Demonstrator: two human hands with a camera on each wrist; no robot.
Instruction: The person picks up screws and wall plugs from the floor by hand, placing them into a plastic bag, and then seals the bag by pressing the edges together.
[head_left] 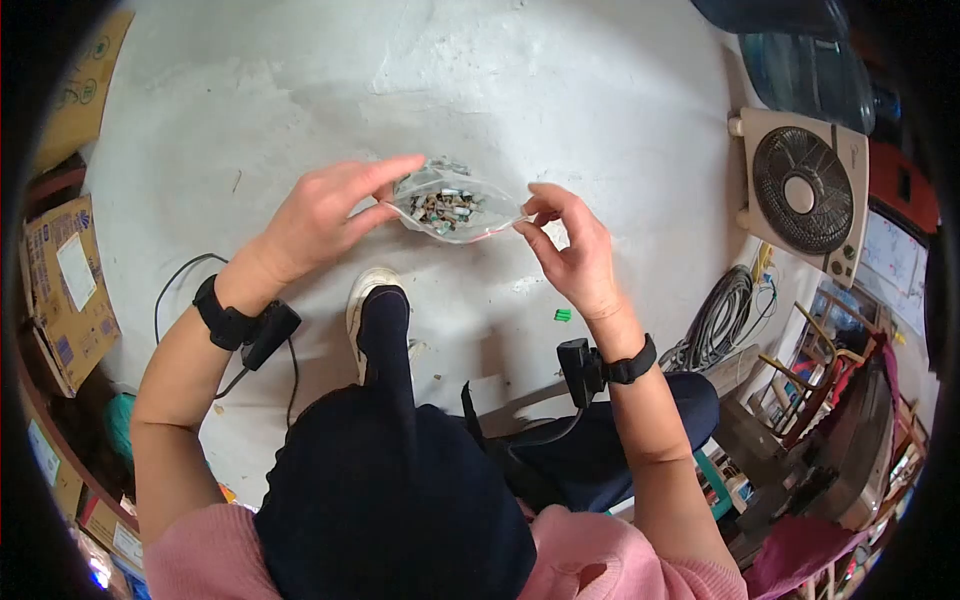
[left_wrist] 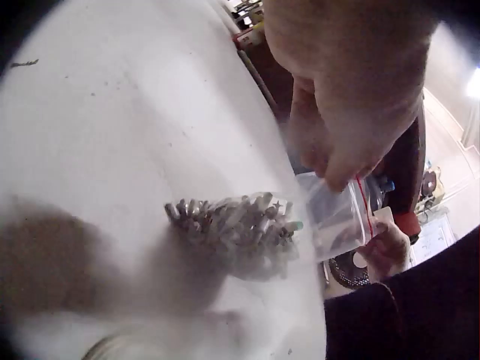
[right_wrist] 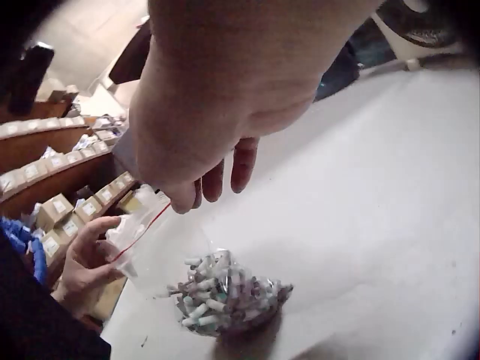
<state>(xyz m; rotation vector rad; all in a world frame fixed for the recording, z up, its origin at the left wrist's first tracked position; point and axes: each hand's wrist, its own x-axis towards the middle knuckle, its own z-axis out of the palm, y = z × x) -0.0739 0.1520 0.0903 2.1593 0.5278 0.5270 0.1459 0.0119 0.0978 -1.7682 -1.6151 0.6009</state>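
A clear zip bag [head_left: 480,222] with a red line along its mouth hangs between my hands. Small cylindrical pieces [right_wrist: 225,296], whitish, greenish and brownish, are bunched at its bottom; their exact kind I cannot tell. At the bag's left edge, my left hand [head_left: 325,215] pinches the plastic between thumb and fingers. My right hand [head_left: 578,250] pinches the opposite end of the mouth, which gapes between them in the head view. From the left wrist view, the filled bottom of the bag [left_wrist: 337,225] shows against the pale floor.
A small green piece [head_left: 563,315] lies on the floor [head_left: 300,80] near my right wrist. My shoe [head_left: 362,300] is below the bag. To the right stand a box fan [head_left: 845,240] and a coiled cable [head_left: 715,320]; cardboard boxes [head_left: 45,300] line the left side.
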